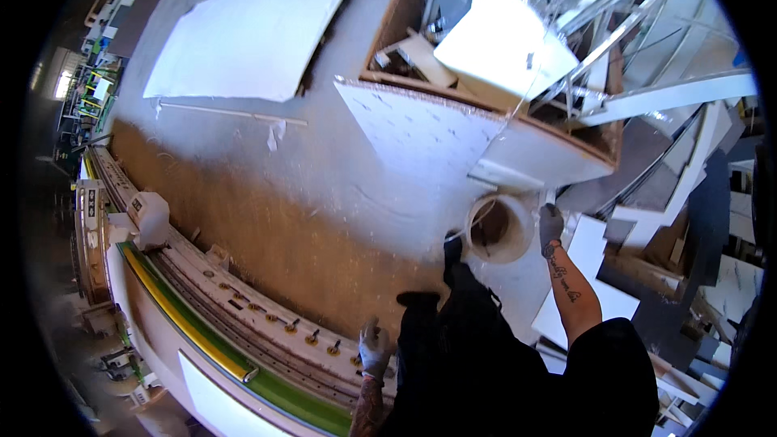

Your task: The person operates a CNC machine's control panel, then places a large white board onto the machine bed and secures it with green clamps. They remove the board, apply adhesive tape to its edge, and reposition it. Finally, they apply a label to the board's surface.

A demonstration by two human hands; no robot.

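Beside the pale bucket (pixel 524 231): right hand (pixel 551 225), fingers curled, can't tell if gripping. By machine rail (pixel 259 320): left hand (pixel 374 350), fingers loosely parted.

The pale piece (pixel 549 196) at the gloved right hand (pixel 551 225) is too small to identify; shadow obscures the white bucket's (pixel 524 233) inside; the lower edge crops the left forearm (pixel 369 407).
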